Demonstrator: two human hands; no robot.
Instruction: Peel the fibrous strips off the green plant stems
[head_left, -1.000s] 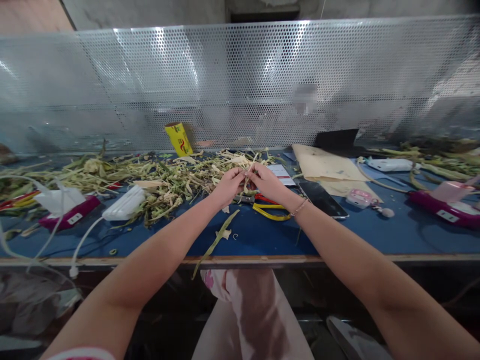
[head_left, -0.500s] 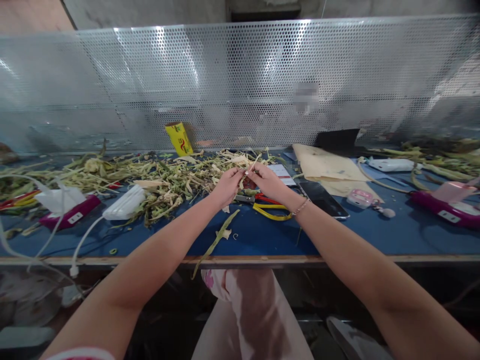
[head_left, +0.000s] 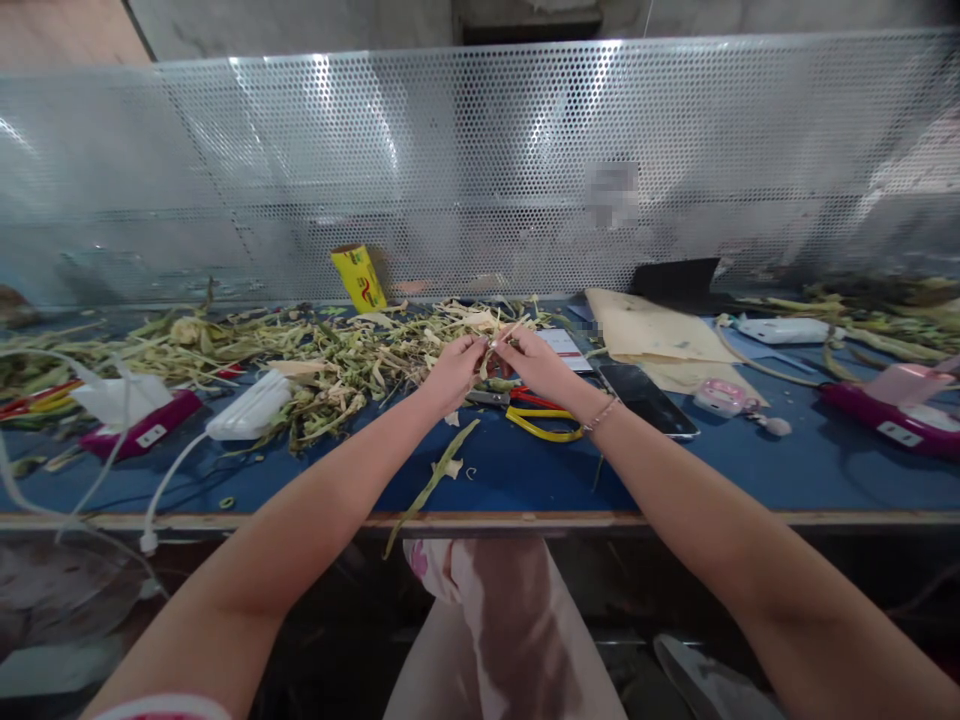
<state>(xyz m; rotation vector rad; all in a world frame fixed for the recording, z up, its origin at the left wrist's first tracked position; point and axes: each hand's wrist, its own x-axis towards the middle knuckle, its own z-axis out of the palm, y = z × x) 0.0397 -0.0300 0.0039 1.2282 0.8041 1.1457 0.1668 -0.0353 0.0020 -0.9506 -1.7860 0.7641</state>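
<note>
Plant piece [head_left: 484, 363] — pinched between fingertips of left hand [head_left: 454, 372] and right hand [head_left: 535, 364].

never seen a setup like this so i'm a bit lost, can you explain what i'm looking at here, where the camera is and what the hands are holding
There is no machine here: you see a person's two bare hands. One camera worn on the person's head looks forward and down, so the forearms reach in from the bottom.

The left hand and right hand meet fingertip to fingertip, holding a thin, pale-green strip, apparently plant material; the fingers hide much of it.

On the blue table, a heap of dry-looking plant pieces spreads to the left. Scissors lie just below the right hand, with a dark phone farther right. Behind it all stands a perforated metal screen.
</note>
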